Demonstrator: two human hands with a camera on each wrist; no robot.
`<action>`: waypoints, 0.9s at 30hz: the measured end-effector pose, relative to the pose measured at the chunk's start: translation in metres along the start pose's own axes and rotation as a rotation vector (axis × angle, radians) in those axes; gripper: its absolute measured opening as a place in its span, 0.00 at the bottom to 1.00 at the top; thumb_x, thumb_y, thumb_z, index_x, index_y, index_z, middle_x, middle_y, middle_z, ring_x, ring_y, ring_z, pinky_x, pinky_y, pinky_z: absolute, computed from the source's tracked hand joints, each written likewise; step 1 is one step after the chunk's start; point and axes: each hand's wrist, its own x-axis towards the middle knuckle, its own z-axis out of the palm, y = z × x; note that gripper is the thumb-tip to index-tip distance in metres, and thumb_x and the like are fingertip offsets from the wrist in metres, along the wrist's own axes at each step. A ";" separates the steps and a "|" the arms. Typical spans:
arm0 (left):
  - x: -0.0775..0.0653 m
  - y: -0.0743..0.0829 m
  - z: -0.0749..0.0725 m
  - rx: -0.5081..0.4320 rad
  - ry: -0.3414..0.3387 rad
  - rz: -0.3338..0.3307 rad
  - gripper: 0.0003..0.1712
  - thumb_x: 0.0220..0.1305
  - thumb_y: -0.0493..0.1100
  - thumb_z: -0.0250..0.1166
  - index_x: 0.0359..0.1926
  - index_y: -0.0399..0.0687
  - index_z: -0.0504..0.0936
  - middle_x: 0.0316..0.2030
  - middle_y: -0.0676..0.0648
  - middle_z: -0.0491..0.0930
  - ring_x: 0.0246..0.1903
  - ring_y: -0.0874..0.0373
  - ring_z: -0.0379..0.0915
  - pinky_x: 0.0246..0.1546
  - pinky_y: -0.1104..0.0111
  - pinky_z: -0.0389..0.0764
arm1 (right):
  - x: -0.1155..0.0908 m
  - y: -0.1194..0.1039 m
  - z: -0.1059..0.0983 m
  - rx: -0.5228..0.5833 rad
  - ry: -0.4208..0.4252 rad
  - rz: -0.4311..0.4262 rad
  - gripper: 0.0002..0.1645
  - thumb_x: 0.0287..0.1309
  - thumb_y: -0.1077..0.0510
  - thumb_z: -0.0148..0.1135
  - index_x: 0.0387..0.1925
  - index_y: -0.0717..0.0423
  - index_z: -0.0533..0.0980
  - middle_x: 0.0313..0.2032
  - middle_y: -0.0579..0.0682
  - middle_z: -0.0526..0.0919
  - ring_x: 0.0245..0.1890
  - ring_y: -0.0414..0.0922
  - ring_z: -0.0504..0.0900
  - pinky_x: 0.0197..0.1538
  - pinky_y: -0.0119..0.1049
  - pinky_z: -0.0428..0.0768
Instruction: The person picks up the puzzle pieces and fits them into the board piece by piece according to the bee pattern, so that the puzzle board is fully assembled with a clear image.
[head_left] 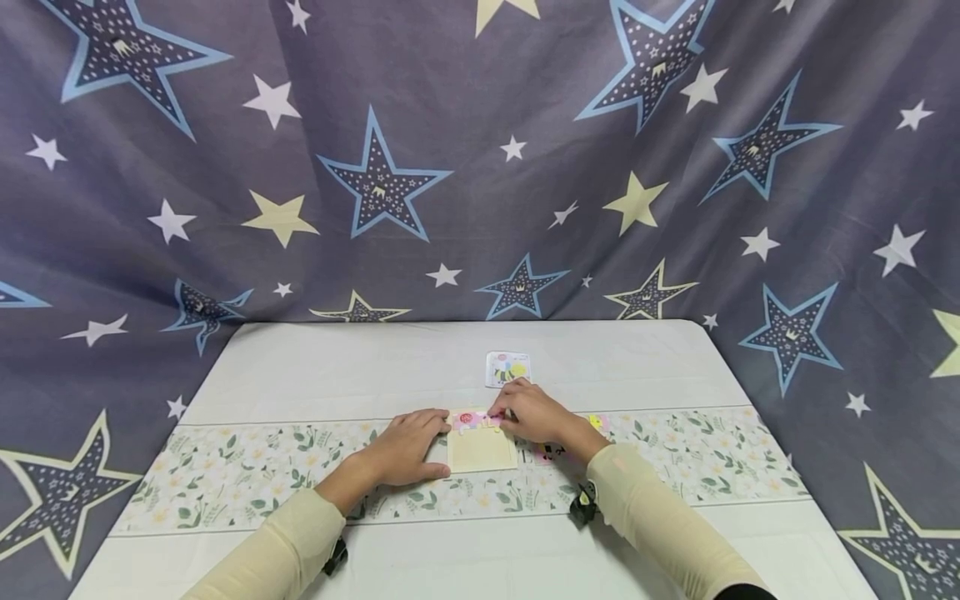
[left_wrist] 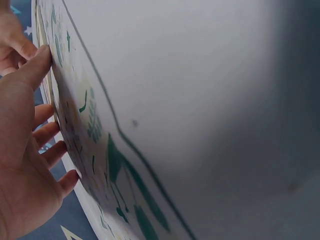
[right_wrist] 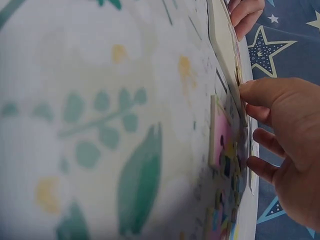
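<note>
One board [head_left: 483,452] is touched by the spread left hand [head_left: 408,447]; pink pieces [head_left: 467,419] are touched by the right hand [head_left: 536,414], any pinch unclear.

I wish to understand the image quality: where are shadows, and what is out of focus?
Head view: fairly even light, the star curtain clear, a soft shadow beside the right sleeve; left wrist view: the white tabletop blurred, a dark area along the picture's right edge; right wrist view: the leaf print at left badly out of focus, the right hand clearer.
</note>
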 end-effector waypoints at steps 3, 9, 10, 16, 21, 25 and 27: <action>0.000 0.000 0.001 0.002 -0.002 0.001 0.40 0.65 0.67 0.65 0.69 0.50 0.70 0.74 0.44 0.64 0.75 0.45 0.58 0.72 0.42 0.63 | 0.000 0.001 0.000 0.001 -0.008 0.005 0.11 0.68 0.53 0.65 0.49 0.44 0.86 0.46 0.40 0.86 0.54 0.42 0.79 0.67 0.46 0.73; -0.001 0.000 0.002 0.003 -0.005 0.005 0.40 0.65 0.67 0.65 0.69 0.50 0.70 0.75 0.44 0.63 0.76 0.46 0.58 0.72 0.42 0.63 | -0.003 0.002 0.000 0.020 -0.017 0.027 0.12 0.69 0.52 0.63 0.50 0.42 0.86 0.46 0.41 0.85 0.55 0.43 0.78 0.65 0.48 0.74; -0.001 0.000 0.001 0.002 -0.004 0.005 0.40 0.65 0.66 0.65 0.69 0.50 0.70 0.75 0.44 0.63 0.76 0.46 0.57 0.72 0.42 0.62 | -0.003 0.002 -0.001 0.026 -0.014 0.030 0.12 0.69 0.52 0.63 0.50 0.43 0.86 0.46 0.41 0.84 0.55 0.44 0.78 0.64 0.48 0.75; 0.000 0.000 0.001 0.005 0.001 0.005 0.40 0.65 0.66 0.65 0.69 0.50 0.70 0.75 0.44 0.64 0.76 0.45 0.58 0.72 0.42 0.62 | -0.007 0.005 -0.009 0.063 -0.008 0.037 0.14 0.68 0.54 0.62 0.52 0.44 0.85 0.47 0.44 0.84 0.57 0.48 0.77 0.63 0.51 0.75; 0.000 -0.001 0.001 0.009 0.006 0.009 0.40 0.65 0.67 0.65 0.69 0.50 0.70 0.74 0.44 0.64 0.76 0.45 0.58 0.72 0.42 0.62 | -0.011 0.009 -0.012 0.035 -0.006 0.041 0.13 0.68 0.55 0.63 0.51 0.45 0.85 0.49 0.44 0.85 0.59 0.50 0.77 0.66 0.54 0.73; 0.000 0.000 0.001 0.005 0.007 0.008 0.40 0.65 0.66 0.65 0.69 0.50 0.71 0.74 0.44 0.64 0.76 0.45 0.58 0.73 0.42 0.62 | -0.015 0.012 -0.016 0.046 0.000 0.055 0.14 0.67 0.56 0.63 0.52 0.47 0.85 0.50 0.46 0.85 0.60 0.52 0.77 0.68 0.54 0.72; 0.000 0.000 0.001 0.005 0.007 0.008 0.40 0.65 0.66 0.65 0.69 0.49 0.71 0.74 0.44 0.64 0.76 0.45 0.58 0.73 0.42 0.62 | -0.018 0.014 -0.018 0.057 0.001 0.062 0.15 0.67 0.56 0.64 0.53 0.48 0.85 0.50 0.47 0.85 0.60 0.52 0.77 0.68 0.54 0.71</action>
